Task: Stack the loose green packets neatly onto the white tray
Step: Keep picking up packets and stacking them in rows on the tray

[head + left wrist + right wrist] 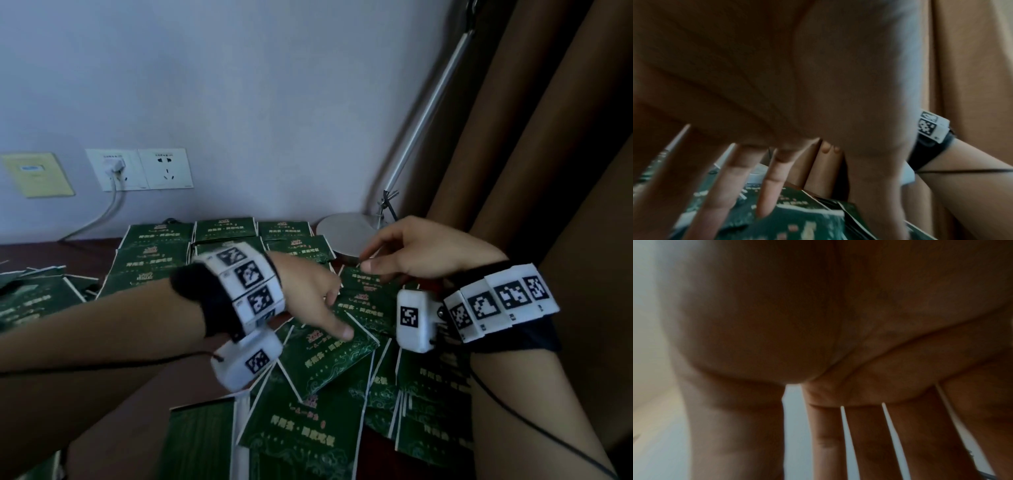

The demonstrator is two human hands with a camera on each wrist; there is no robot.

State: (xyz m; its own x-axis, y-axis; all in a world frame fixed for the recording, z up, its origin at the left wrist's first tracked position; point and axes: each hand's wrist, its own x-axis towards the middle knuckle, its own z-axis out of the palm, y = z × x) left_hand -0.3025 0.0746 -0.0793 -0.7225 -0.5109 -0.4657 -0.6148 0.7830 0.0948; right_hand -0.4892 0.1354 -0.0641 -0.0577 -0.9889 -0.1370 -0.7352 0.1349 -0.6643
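Loose green packets [318,407] fanned across tabletop [144,404] at 6 o'clock, left hand [310,294] fingers spread, thumb pressing one packet, right hand [418,251] fingers straight over pile at 3 o'clock, neat packet rows [226,236] at 12 o'clock, lamp base [346,233] beside.

A pale wall [239,85] fills the view from 10 to 12 o'clock. On it, at 9 o'clock, sit a yellow plate [37,174] and a white double socket [138,169] with a white plug [115,165], whose cable [99,216] runs down to the dark tabletop [51,250]. At 2 o'clock a silver lamp arm [428,113] leans over its round base [346,233], just beside brown curtains [548,137].
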